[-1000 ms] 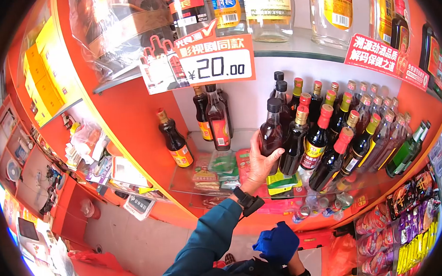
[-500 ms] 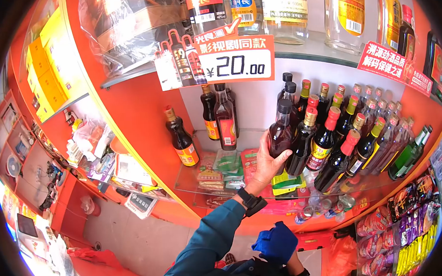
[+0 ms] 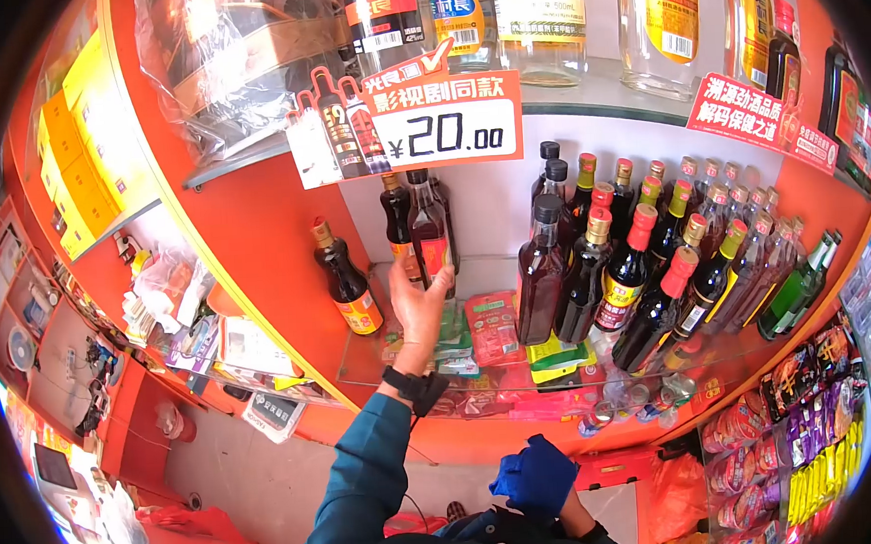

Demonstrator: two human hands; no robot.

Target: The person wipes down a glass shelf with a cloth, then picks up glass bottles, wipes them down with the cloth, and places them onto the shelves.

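Observation:
My left hand (image 3: pixel 420 307), bare with a black band at the wrist, is around the lower part of a dark square bottle (image 3: pixel 429 218) with a red label. Its thumb and fingers are spread to either side of the bottle. Another dark bottle (image 3: pixel 395 215) is just behind it, and a soy-sauce-like bottle (image 3: pixel 345 280) with an orange label is to the left. My right hand, low in front of my body, is covered by bunched blue fabric (image 3: pixel 535 476); its fingers are hidden. A black-capped dark bottle (image 3: pixel 539 271) stands apart from my hands.
Several dark bottles with red and gold caps (image 3: pixel 625 282) crowd the right of the shelf. Flat packets (image 3: pixel 493 330) lie along its front. Overhead, a glass shelf (image 3: pixel 603 94) carries large bottles and a price sign (image 3: pixel 452 121). Hanging snack packs (image 3: pixel 746 458) are at lower right.
My left hand has let go of the black-capped bottle on the right and moved left to the red-labelled bottle. My right hand stays low in about the same place. The view has shifted slightly.

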